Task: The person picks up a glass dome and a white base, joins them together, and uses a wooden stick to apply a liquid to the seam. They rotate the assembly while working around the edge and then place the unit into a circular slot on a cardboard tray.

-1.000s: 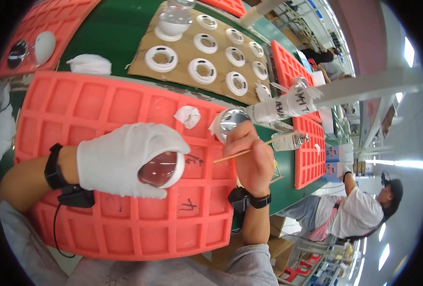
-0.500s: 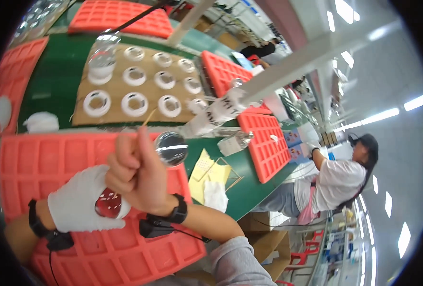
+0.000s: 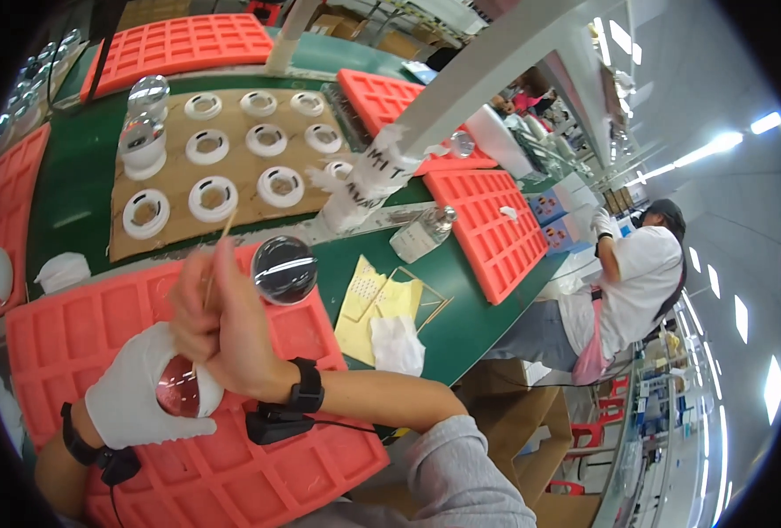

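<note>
Over the red tray [image 3: 73,326], the gloved left hand [image 3: 139,396] is cupping a glass dome [image 3: 179,387]; the bare right hand [image 3: 219,321] is pinching a thin stick [image 3: 217,251], best steadied against the glove.

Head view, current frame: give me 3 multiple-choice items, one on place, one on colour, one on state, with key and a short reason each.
1. Where does the clear glass ball sit?
A. on the red compartment tray near the person
B. on the brown board with white rings
C. in the co-worker's hands

2. What colour is the glove on the left hand?
A. blue
B. white
C. black

3. How is the thin wooden stick held?
A. lying loose on the green table
B. stuck in a white ring
C. pinched in the fingers of the bare right hand

Key: 1 A, the ball rests at the far edge of the red compartment tray. 2 B, the glove is white and cups a round reddish glassy piece. 3 C, the right hand grips the stick, its tip pointing up and away.
</note>
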A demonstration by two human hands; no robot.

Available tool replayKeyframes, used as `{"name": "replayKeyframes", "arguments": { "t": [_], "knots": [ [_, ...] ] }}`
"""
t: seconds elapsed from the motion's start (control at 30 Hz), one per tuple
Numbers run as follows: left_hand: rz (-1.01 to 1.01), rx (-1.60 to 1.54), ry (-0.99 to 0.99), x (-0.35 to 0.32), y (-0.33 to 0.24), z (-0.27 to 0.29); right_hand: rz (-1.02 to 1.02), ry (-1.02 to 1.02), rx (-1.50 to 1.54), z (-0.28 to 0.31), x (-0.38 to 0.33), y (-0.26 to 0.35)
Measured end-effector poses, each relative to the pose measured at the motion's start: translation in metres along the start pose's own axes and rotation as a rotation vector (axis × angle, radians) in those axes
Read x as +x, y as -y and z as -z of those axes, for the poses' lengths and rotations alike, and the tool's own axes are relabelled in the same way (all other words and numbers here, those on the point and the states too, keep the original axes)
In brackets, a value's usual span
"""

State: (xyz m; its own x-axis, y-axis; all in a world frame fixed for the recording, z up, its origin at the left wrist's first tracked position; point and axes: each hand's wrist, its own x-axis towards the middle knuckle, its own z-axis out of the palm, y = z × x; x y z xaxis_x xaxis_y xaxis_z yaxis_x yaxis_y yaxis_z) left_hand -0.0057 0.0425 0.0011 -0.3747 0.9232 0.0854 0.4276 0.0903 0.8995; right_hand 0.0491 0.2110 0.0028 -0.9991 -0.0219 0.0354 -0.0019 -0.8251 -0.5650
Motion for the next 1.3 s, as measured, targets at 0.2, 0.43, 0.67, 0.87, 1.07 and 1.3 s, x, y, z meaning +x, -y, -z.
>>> {"name": "replayKeyframes", "arguments": {
  "t": [0.2, 0.43, 0.67, 0.87, 1.07, 1.3],
  "knots": [
    [0.030, 0.073, 0.018, -0.003, 0.003, 0.003, 0.063, -0.299, -0.156, -0.008, 0.001, 0.003],
    [0.044, 0.076, 0.018, -0.004, 0.006, -0.002, -0.035, 0.123, 0.034, 0.019, 0.008, 0.003],
    [0.157, -0.127, 0.045, -0.003, -0.008, -0.005, -0.057, 0.137, -0.056, -0.004, 0.001, 0.017],
    [0.125, -0.106, 0.011, -0.008, -0.006, -0.005, -0.115, 0.130, 0.041, -0.001, 0.012, 0.009],
    [-0.129, 0.297, -0.166, -0.005, -0.002, -0.001, -0.117, 0.123, 0.121, 0.005, 0.008, 0.015],
    [-0.086, 0.269, -0.031, -0.007, 0.008, -0.001, -0.091, 0.109, 0.035, 0.004, 0.009, 0.014]
  ]
}}
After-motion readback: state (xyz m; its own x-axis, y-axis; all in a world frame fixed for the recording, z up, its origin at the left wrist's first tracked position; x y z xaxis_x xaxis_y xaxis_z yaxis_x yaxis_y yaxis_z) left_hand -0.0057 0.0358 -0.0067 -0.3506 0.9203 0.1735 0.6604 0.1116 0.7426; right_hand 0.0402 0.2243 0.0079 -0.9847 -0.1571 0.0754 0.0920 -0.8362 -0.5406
